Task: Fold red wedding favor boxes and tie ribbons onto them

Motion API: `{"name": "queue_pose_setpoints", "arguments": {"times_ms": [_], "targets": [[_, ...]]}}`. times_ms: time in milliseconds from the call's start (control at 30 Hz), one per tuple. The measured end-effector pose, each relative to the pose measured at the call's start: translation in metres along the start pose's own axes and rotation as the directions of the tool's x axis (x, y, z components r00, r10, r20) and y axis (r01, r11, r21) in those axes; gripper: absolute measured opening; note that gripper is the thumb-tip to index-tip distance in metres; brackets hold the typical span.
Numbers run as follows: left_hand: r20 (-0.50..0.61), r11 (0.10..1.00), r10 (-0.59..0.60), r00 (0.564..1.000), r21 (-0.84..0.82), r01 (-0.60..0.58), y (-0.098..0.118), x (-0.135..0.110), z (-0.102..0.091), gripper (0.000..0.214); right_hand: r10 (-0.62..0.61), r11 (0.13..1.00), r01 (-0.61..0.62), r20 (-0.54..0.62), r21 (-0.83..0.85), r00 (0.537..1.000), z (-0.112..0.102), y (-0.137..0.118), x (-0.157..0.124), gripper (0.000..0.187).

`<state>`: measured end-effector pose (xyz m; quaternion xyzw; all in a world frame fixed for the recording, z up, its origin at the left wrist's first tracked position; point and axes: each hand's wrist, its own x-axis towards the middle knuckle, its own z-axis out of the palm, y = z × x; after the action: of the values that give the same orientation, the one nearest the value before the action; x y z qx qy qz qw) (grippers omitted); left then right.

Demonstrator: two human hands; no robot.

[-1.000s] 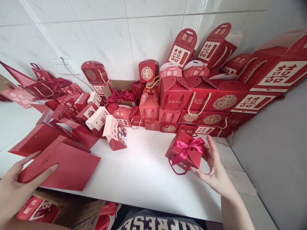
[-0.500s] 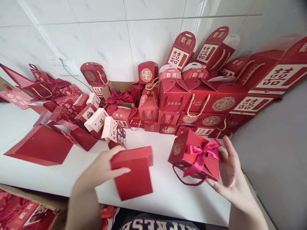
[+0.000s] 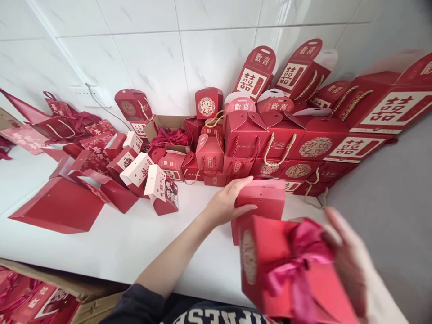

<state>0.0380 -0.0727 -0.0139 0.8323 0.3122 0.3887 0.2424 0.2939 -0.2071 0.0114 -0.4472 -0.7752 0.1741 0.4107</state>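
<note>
My left hand grips a plain red gift box by its upper part, thumb on the near side and fingers behind. The box stands upright over the white table, in front of the stacked boxes. Close to the camera, my right hand holds another red gift box, tied with a pink ribbon bow and bearing a round gold emblem on its left side. This ribboned box covers the lower part of the plain one. My right hand is blurred, and its fingers are partly behind the box.
Stacked red gift boxes with rope handles line the tiled wall. Folded boxes and bags lie on the left of the white table. A carton holds ribbons. Another carton with finished boxes stands at lower left; a grey wall bounds the right.
My left hand has carried the plain box rightward to the front of the stack. My right hand has brought the ribboned box down and nearer to the camera.
</note>
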Motion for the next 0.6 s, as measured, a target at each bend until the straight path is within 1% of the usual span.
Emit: {"name": "queue_pose_setpoints", "arguments": {"times_ms": [33, 100, 133, 167, 200, 267, 300, 333, 367, 400, 433, 500, 567, 600], "targets": [[0.036, 0.999, 0.001, 0.999, -0.041, 0.0, 0.003, -0.001, -0.002, 0.079, -0.018, 1.0, 0.015, 0.109, 0.026, 0.994, 0.007, 0.0, 0.0, 0.111], [0.13, 0.986, -0.008, 0.991, -0.166, 0.03, 0.009, -0.003, -0.009, 0.084, -0.047, 0.997, 0.025, 0.316, 0.072, 0.947, 0.02, 0.0, 0.0, 0.116], [0.167, 0.974, -0.011, 0.986, -0.221, 0.048, 0.012, -0.004, -0.014, 0.082, -0.047, 0.996, 0.014, 0.392, 0.085, 0.919, 0.026, 0.0, 0.001, 0.117], [0.179, 0.967, -0.016, 0.984, -0.249, 0.061, 0.016, -0.007, -0.02, 0.078, -0.027, 0.996, -0.013, 0.437, 0.089, 0.899, 0.033, 0.0, 0.002, 0.116], [0.162, 0.967, -0.026, 0.987, -0.245, 0.065, 0.018, -0.01, -0.027, 0.071, -0.005, 0.995, -0.041, 0.461, 0.089, 0.887, 0.039, 0.0, 0.003, 0.114], [0.082, 0.981, -0.041, 0.996, -0.187, 0.056, 0.023, -0.022, -0.042, 0.056, 0.043, 0.989, -0.103, 0.472, 0.102, 0.881, 0.051, 0.001, 0.007, 0.11], [0.049, 0.986, -0.038, 0.998, -0.162, 0.045, 0.025, -0.03, -0.049, 0.054, 0.065, 0.984, -0.134, 0.459, 0.119, 0.886, 0.056, 0.001, 0.009, 0.109], [0.041, 0.986, -0.029, 0.999, -0.162, 0.035, 0.026, -0.04, -0.056, 0.059, 0.081, 0.977, -0.158, 0.435, 0.144, 0.897, 0.06, 0.001, 0.01, 0.107], [0.062, 0.983, -0.024, 0.998, -0.179, 0.035, 0.027, -0.051, -0.061, 0.069, 0.099, 0.968, -0.182, 0.405, 0.172, 0.909, 0.064, 0.001, 0.011, 0.105], [0.103, 0.98, -0.042, 0.994, -0.189, 0.061, 0.028, -0.062, -0.064, 0.082, 0.112, 0.959, -0.199, 0.371, 0.203, 0.922, 0.067, 0.0, 0.013, 0.104], [0.153, 0.978, -0.088, 0.984, -0.175, 0.115, 0.03, -0.072, -0.065, 0.096, 0.125, 0.949, -0.211, 0.337, 0.234, 0.933, 0.07, -0.001, 0.013, 0.102], [0.234, 0.961, -0.234, 0.944, -0.09, 0.261, 0.035, -0.091, -0.064, 0.117, 0.128, 0.932, -0.218, 0.302, 0.288, 0.945, 0.075, -0.002, 0.015, 0.102], [0.261, 0.926, -0.362, 0.895, -0.014, 0.378, 0.042, -0.105, -0.061, 0.122, 0.107, 0.924, -0.215, 0.326, 0.316, 0.939, 0.079, -0.003, 0.015, 0.104], [0.26, 0.911, -0.397, 0.88, -0.001, 0.411, 0.046, -0.11, -0.061, 0.12, 0.09, 0.924, -0.208, 0.347, 0.32, 0.933, 0.08, -0.003, 0.015, 0.106]]}}
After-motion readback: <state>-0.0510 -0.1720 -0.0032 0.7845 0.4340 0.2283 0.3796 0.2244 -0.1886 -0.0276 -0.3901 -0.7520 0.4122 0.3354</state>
